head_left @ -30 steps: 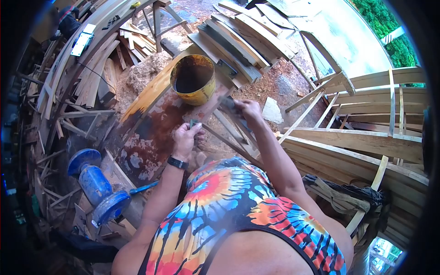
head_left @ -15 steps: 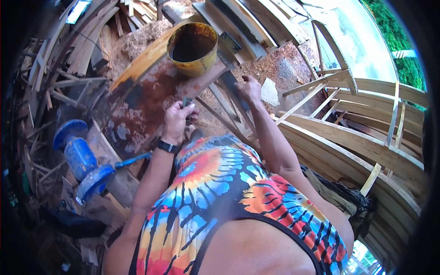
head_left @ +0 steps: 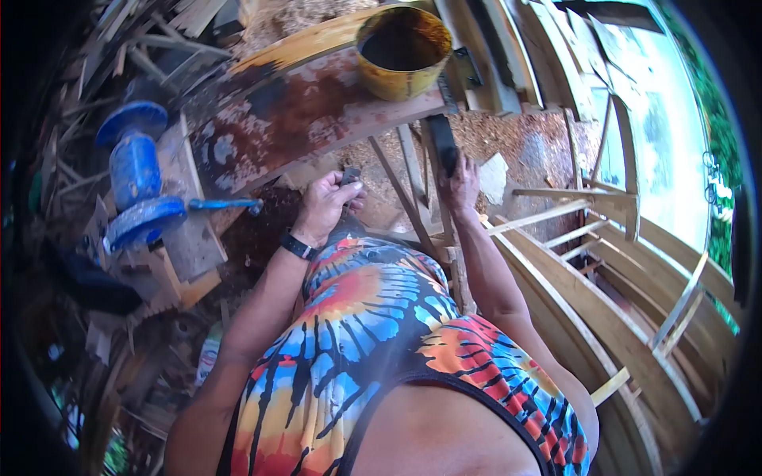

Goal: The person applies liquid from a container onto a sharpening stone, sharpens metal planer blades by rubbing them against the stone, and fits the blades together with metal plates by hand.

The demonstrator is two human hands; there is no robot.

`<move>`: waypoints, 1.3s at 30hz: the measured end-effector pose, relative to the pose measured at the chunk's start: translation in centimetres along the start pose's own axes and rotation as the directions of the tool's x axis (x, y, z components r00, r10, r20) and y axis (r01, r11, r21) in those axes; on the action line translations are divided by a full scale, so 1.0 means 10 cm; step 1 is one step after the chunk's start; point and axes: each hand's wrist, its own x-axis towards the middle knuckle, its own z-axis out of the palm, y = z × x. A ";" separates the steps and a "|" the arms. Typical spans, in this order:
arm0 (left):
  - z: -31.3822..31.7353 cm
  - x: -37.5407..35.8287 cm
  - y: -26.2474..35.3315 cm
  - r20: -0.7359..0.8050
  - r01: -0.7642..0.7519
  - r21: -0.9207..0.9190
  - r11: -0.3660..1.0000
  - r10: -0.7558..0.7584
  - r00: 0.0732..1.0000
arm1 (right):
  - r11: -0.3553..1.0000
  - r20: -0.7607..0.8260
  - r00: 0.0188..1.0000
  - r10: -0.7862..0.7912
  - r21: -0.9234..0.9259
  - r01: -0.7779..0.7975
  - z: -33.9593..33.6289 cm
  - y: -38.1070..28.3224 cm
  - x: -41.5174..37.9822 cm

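Observation:
My left hand (head_left: 327, 205) is closed around a small dark flat piece (head_left: 350, 176) that pokes up between thumb and fingers. My right hand (head_left: 463, 186) grips the lower end of a black bar-like block (head_left: 441, 141), right of my left hand. Its far end points toward the bench edge. A yellow bucket (head_left: 398, 82) with dark stains inside stands on the stained red-brown bench (head_left: 278, 127), ahead of both hands. A black watch is on my left wrist.
A blue bench grinder (head_left: 135, 168) stands at the left, with a blue-handled tool (head_left: 222, 205) beside it. Curved wooden planks and slats (head_left: 587, 270) fill the right side. Wood scraps lie at the upper left, sawdust and a pale flat piece (head_left: 494, 179) on the ground.
The view has shifted, so the bucket and bench sit higher and the grinder differently. My right hand has taken hold of the black block. My left hand still holds the small piece.

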 end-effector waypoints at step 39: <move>-1.26 1.14 0.52 -0.171 -0.072 -0.246 0.967 0.030 0.985 | 0.979 0.829 0.551 -0.089 0.175 -0.105 -0.02 -1.40 3.07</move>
